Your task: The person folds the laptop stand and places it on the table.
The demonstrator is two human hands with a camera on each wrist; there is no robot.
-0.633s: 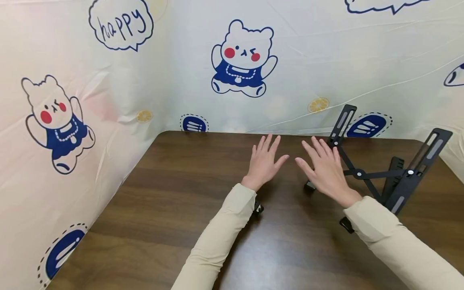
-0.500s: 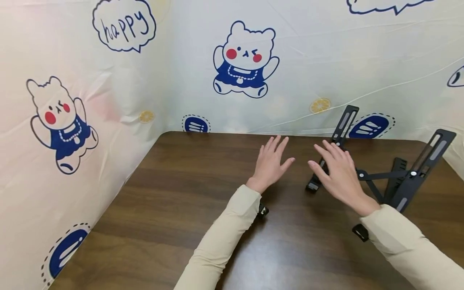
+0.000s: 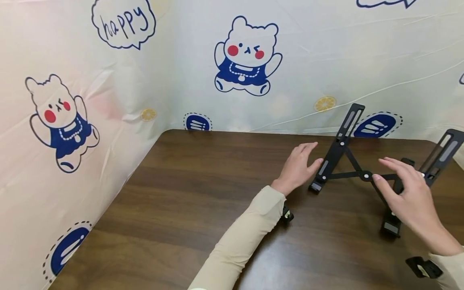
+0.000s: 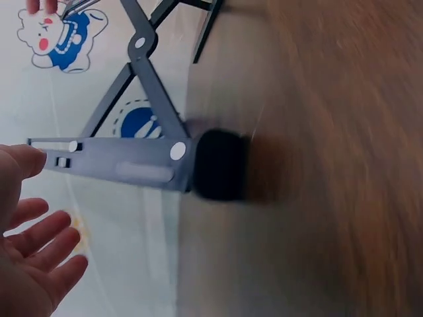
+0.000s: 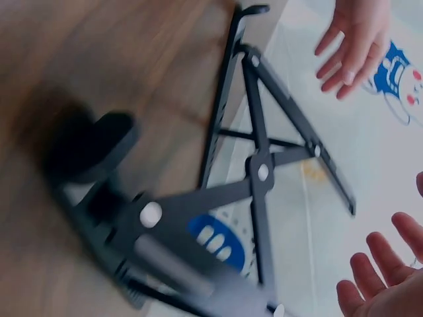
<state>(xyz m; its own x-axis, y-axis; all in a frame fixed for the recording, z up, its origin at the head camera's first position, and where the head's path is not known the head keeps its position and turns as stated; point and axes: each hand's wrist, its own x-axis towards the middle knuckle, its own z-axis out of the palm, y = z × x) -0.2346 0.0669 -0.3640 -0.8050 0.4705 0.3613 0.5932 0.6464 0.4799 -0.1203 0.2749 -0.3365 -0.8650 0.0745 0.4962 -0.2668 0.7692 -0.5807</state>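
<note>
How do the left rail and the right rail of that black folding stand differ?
In the head view, the left rail shows from top to foot, while the right rail is partly hidden behind the right hand. The left rail's foot also lies farther from the viewer than the right rail's. Both are black, slotted and tilted, joined by crossing bars.

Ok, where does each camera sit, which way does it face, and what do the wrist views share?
Head: worn on the head, facing forward and down at the folding laptop stand on the wooden tabletop; left hand, right hand and sleeves show.
Left wrist: on that wrist, facing the stand, scene turned sideways; left hand lower left, other fingertips at top left.
Right wrist: on that wrist, facing the stand, also turned; right hand lower right, left hand upper right.
Shared: both wrist views show the stand's central pivot and a cartoon bear.
</note>
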